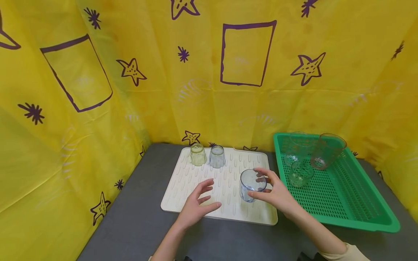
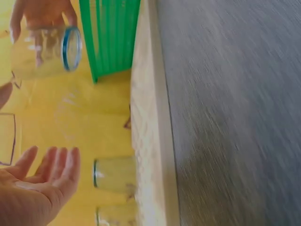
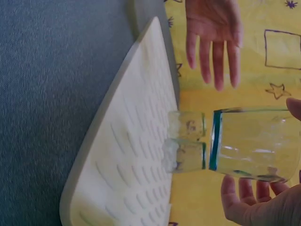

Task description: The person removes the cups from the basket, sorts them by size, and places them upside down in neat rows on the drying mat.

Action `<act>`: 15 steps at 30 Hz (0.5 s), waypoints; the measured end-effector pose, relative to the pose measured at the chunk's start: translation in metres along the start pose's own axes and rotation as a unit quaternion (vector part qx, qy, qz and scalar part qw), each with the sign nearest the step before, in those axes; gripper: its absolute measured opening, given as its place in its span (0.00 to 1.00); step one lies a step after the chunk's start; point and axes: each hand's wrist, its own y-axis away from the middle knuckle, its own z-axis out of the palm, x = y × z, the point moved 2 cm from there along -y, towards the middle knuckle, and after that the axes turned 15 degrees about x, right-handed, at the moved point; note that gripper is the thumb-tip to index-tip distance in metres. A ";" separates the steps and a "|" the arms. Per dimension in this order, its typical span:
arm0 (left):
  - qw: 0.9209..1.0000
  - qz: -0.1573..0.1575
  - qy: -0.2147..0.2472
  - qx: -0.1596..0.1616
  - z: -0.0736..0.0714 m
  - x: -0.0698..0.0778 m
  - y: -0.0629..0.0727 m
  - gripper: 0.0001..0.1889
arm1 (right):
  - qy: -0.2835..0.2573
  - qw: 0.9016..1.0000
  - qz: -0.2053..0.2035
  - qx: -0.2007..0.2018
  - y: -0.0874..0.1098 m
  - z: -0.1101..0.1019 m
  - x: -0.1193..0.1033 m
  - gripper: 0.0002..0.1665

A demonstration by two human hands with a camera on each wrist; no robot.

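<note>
My right hand [image 1: 275, 192] grips a clear, bluish drinking glass [image 1: 248, 194] by its side, thumb on the near side and fingers on the far side. The glass hangs over the right part of a white ridged drying mat [image 1: 225, 203]. In the right wrist view a blue-green edge rings the end of the glass [image 3: 254, 143] nearest the mat. My left hand [image 1: 195, 206] hovers over the mat's front left part, fingers spread and holding nothing. Behind it, a yellowish glass [image 1: 197, 157] and a greyish glass [image 1: 217, 157] stand side by side at the mat's back.
Right of the mat sits a green slotted basket [image 1: 359, 214]. Inside are a tall clear glass [image 1: 295, 148], a pinkish glass [image 1: 326, 154] and a shorter greenish glass [image 1: 300, 175]. A yellow patterned curtain [image 1: 202, 108] hangs behind the dark grey table [image 1: 130, 224].
</note>
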 end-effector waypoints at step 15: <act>0.995 0.035 0.032 -0.086 0.038 0.010 -0.004 0.38 | -0.032 0.998 -0.030 -0.041 0.014 0.024 0.001 0.41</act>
